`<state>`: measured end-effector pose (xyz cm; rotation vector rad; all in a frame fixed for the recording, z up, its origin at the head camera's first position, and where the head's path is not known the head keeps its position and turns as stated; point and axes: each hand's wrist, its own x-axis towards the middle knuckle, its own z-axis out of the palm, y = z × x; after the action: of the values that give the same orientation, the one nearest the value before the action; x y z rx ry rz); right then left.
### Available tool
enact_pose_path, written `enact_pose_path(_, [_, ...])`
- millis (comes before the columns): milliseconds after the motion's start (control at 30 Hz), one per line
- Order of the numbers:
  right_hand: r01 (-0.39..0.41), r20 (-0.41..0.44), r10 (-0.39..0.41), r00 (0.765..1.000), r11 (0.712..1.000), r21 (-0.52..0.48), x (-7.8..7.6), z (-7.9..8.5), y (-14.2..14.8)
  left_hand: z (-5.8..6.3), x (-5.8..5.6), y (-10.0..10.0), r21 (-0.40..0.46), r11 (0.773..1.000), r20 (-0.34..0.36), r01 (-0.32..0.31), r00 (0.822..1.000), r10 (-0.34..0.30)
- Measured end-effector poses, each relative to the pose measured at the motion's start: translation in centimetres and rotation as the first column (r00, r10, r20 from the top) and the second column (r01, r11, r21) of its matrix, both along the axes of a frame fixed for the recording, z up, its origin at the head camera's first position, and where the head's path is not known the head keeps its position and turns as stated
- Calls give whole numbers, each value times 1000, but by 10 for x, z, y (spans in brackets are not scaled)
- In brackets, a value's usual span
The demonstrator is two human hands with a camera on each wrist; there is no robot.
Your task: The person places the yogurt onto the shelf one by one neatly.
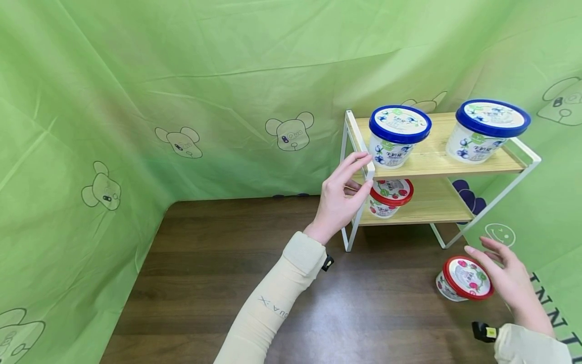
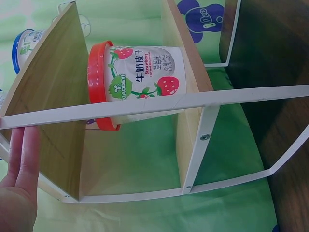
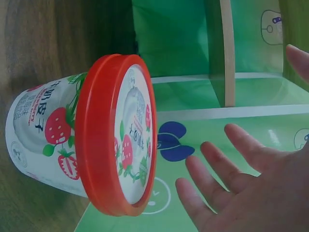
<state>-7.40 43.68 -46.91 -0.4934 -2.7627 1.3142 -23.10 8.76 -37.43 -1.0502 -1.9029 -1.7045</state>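
Note:
A small two-tier shelf rack (image 1: 438, 151) with wooden boards and a white metal frame stands at the right of the head view. My left hand (image 1: 338, 197) holds its front left upper corner, thumb and fingers at the white bar. In the left wrist view, two fingers lie against that bar. My right hand (image 1: 514, 280) is beside a red-lidded strawberry tub (image 1: 467, 278) on the floor, fingers spread and apart from the lid in the right wrist view. Another red-lidded strawberry tub (image 2: 140, 79) stands on the lower board, partly hidden by the upper one in the head view.
Two blue-lidded blueberry tubs stand on the top board, one on the left (image 1: 397, 136) and one on the right (image 1: 486, 129). A green printed curtain (image 1: 227, 60) hangs behind and at both sides. Dark wood-grain flooring (image 1: 218, 268) lies below.

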Motion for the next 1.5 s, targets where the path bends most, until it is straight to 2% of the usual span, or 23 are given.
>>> enact_pose_path(300, [-98, 44, 95, 994, 992, 76, 0, -6, 3, -1, -1, -2, -5, 1000, -6, 11, 1000, -11])
enact_pose_path(667, [-157, 73, 148, 986, 977, 142, -1, -19, 7, -3, -4, -1, -4, 1000, -5, 15, 1000, -15])
enact_pose_path(900, [-197, 108, 183, 977, 970, 144, -1, -22, 3, -3, -3, 0, -4, 1000, -1, 8, 1000, -8])
enact_pose_path(1300, [-214, 73, 204, 976, 959, 186, 2, -29, 3, -3, -4, -1, -5, 1000, -16, 13, 1000, -13])
enact_pose_path(1500, [-218, 97, 205, 974, 963, 157, 2, -32, 3, -3, -4, -2, 7, 1000, -24, 21, 999, -21])
